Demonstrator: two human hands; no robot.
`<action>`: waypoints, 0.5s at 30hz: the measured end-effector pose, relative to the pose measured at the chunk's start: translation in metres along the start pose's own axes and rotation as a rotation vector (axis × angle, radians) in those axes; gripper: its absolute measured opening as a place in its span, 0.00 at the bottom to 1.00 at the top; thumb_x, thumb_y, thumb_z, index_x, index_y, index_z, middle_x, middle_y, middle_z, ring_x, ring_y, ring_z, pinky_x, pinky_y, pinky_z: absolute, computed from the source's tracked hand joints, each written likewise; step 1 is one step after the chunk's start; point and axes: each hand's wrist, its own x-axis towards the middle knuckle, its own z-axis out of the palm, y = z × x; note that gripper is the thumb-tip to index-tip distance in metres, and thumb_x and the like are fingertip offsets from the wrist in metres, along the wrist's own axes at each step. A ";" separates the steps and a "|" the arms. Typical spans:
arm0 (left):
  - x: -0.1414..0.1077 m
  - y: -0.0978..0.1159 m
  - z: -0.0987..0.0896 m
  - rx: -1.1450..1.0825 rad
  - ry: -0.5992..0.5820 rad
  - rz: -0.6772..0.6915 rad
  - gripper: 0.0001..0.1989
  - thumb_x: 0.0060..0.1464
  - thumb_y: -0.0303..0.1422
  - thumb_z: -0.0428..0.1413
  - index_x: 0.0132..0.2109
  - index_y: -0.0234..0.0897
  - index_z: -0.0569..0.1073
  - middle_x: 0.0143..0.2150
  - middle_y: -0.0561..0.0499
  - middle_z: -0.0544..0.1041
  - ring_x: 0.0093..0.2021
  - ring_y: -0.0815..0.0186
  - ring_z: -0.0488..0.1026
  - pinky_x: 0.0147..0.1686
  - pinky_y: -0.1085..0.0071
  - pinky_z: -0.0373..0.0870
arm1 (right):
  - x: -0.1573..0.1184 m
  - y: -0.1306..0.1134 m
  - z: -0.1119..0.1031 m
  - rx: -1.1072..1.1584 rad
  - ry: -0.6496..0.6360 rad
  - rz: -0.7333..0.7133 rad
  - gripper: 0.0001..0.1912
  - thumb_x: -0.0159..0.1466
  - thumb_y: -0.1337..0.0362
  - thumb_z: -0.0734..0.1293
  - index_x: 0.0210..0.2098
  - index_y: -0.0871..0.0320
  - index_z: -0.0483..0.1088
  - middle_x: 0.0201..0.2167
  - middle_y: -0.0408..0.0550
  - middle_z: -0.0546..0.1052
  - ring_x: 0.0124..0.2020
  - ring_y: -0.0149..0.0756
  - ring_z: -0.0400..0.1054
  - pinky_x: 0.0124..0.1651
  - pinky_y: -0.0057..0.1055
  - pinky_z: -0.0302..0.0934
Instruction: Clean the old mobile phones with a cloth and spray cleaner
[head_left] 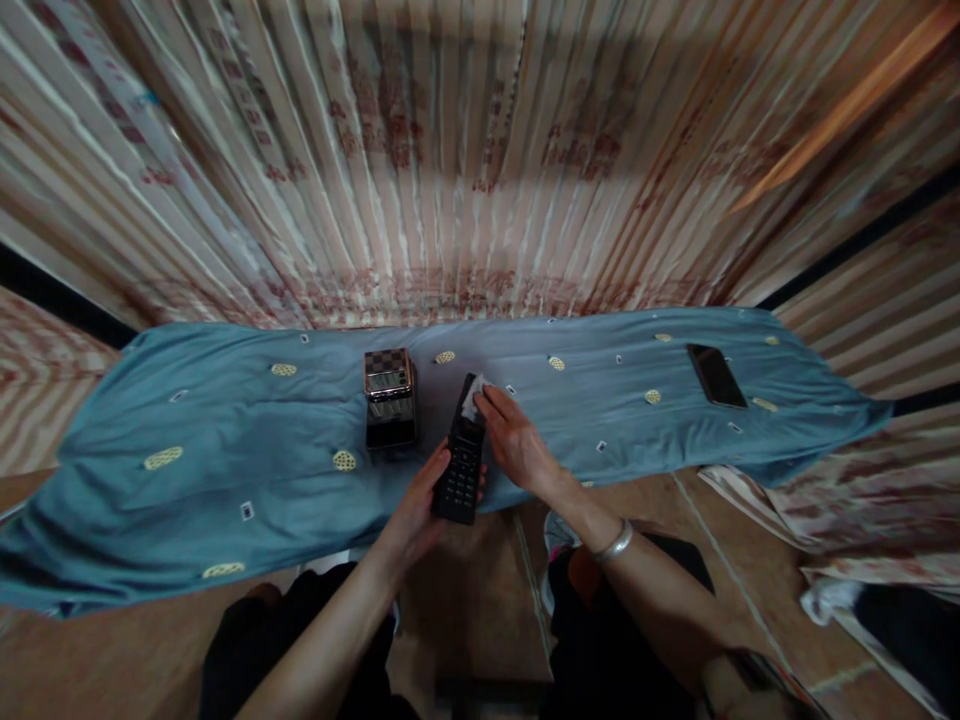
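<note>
My left hand (427, 490) is wrapped round the lower half of an unfolded black flip phone (459, 482), whose keypad faces up. In my right hand (514, 435) a crumpled white tissue (472, 396) is pinched. The tissue lies against the phone's upper half and covers part of it. Both hands are above the near edge of the cloth-covered table. To the left of the phone stands a shiny box-shaped device (388, 372) with a checkered top and a dark, glossy front; I cannot tell its exact kind.
A blue cloth (225, 420) with yellow and white prints covers the long table. On its right part lies a dark smartphone (717, 376). Pleated, patterned curtains (450, 180) hang right behind the table. Below, the tiled floor (720, 540) and my legs show.
</note>
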 end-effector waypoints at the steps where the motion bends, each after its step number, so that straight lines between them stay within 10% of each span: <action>1: 0.001 0.002 0.000 -0.017 0.006 0.013 0.22 0.63 0.33 0.58 0.62 0.33 0.68 0.35 0.45 0.82 0.32 0.61 0.81 0.32 0.68 0.79 | -0.002 -0.004 0.004 -0.010 -0.009 -0.022 0.35 0.63 0.79 0.59 0.70 0.64 0.59 0.69 0.65 0.65 0.73 0.49 0.55 0.72 0.53 0.58; 15: -0.008 0.009 0.010 -0.039 0.034 -0.063 0.18 0.69 0.31 0.48 0.63 0.32 0.66 0.35 0.43 0.82 0.31 0.61 0.81 0.32 0.67 0.79 | 0.003 0.003 0.004 0.118 0.122 0.164 0.27 0.71 0.70 0.55 0.69 0.66 0.62 0.71 0.66 0.60 0.73 0.50 0.57 0.72 0.52 0.57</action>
